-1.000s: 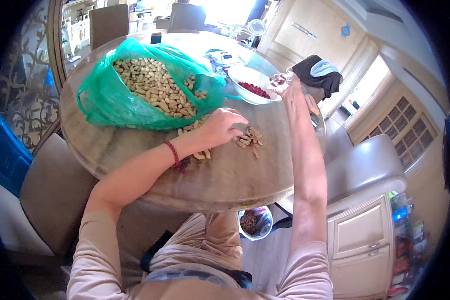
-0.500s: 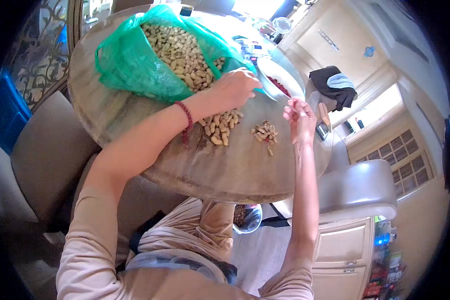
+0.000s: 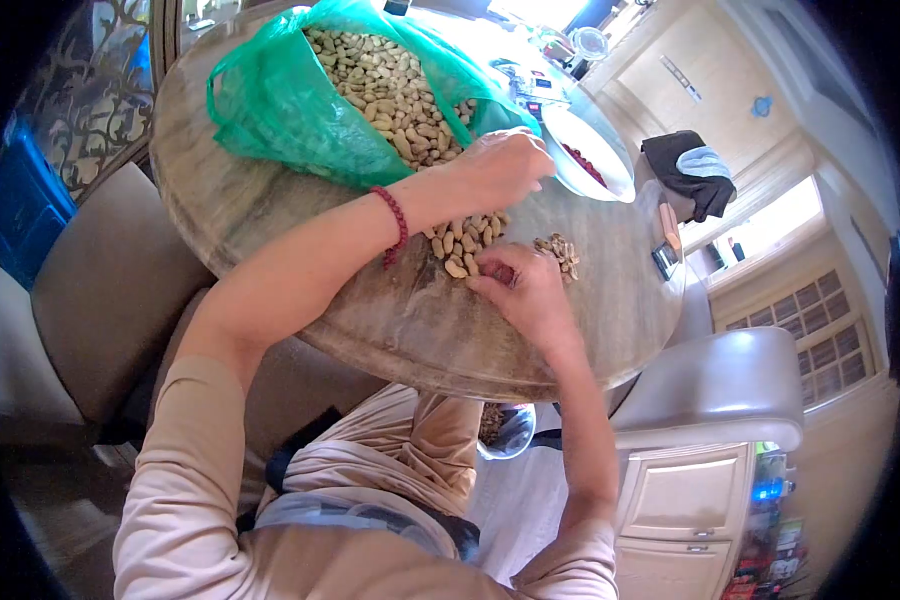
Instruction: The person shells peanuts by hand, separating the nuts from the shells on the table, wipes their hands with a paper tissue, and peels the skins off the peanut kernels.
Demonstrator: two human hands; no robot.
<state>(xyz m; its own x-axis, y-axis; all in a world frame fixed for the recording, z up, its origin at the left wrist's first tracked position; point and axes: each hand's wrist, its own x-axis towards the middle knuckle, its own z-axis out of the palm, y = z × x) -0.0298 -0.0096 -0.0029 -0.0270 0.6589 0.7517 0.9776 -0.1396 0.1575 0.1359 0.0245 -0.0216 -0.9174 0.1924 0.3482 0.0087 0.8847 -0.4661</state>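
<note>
A heap of unshelled peanuts (image 3: 460, 243) lies on the round table, below the open green plastic bag (image 3: 285, 125) full of more peanuts (image 3: 385, 85). My right hand (image 3: 530, 295) is at the heap's near right edge, thumb and forefinger curled around a peanut there. Above the heap hovers my left hand (image 3: 505, 168), a red bead bracelet on its wrist. Its fingers are bent together beside the white bowl (image 3: 625, 185), and what they hold is hidden. Red-skinned kernels (image 3: 583, 163) lie in the bowl. Behind my right hand is a small pile of shells (image 3: 562, 252).
The wooden table's (image 3: 410, 345) round edge runs in front of my body. Below it stands a bucket (image 3: 515, 435) with brownish bits inside. Chairs (image 3: 120, 290) are at the left, and a padded seat (image 3: 715, 385) is at the right.
My right hand has moved from beside the bowl down and left to the peanut heap. My left hand stays near the bowl, fingers bent. The whole view has shifted slightly.
</note>
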